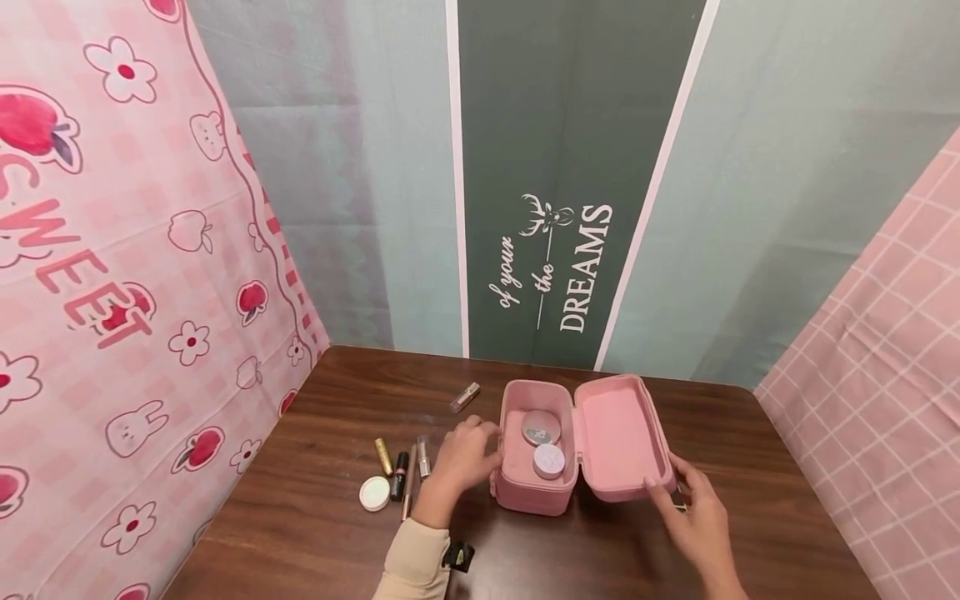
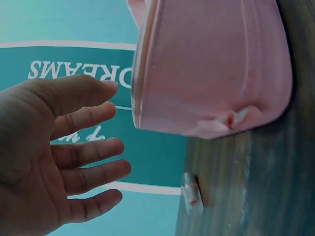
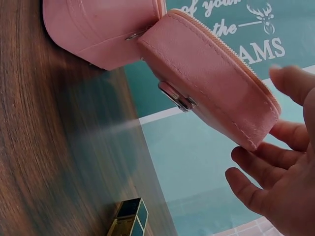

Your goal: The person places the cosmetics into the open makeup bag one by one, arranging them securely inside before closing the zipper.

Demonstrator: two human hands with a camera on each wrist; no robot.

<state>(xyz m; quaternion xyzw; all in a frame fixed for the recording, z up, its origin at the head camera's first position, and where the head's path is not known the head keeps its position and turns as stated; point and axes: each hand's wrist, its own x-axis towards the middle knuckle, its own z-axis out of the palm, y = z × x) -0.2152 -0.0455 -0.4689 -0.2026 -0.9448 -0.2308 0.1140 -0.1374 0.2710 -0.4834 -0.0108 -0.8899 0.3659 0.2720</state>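
Observation:
A pink zip-up cosmetic case [image 1: 534,496] stands on the table with its lid [image 1: 618,437] swung out to the right. Inside lie a round compact [image 1: 541,427] and a small white round container [image 1: 550,460]. Beside the case's left wall is my left hand [image 1: 467,454]; its fingers [image 2: 93,177] are spread and hold nothing, apart from the case in the left wrist view. My right hand [image 1: 693,508] is at the lid's outer edge. In the right wrist view its extended fingers [image 3: 253,169] touch the lid from below, while the thumb stands off the edge.
Left of the case lie a gold tube [image 1: 384,457], a black lipstick [image 1: 400,476], a slim pencil [image 1: 410,483], a clear-capped tube [image 1: 423,457] and a white round jar [image 1: 374,493]. Another clear-capped tube [image 1: 465,397] lies farther back. A gold-and-dark block-shaped item [image 3: 129,219] stands right of the case.

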